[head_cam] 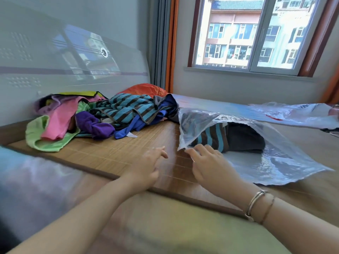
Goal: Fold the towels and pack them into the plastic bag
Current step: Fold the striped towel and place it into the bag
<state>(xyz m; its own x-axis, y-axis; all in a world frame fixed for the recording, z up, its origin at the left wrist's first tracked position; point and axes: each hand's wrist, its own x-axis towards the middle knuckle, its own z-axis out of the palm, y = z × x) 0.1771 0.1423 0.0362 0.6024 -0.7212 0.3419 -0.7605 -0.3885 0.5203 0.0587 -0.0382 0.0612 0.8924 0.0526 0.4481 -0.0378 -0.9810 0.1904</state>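
Observation:
A clear plastic bag (271,162) lies open on the bamboo mat (113,151), its mouth facing left. Inside it sit a folded blue-and-brown striped towel (211,138) and a dark folded towel (245,138). My right hand (207,162) pinches the bag's front left edge at the mouth. My left hand (148,165) hovers just left of it over the mat, fingers loosely extended and holding nothing. A loose pile of towels (95,118) lies at the back left: green, pink, purple, blue and a striped one on top.
The bed's glossy headboard (73,57) rises behind the pile. An orange cushion (145,89) sits behind the towels. A second plastic bag (293,112) lies at the far right. A window (256,33) and curtains fill the back wall. A blurred quilt (36,180) lies near left.

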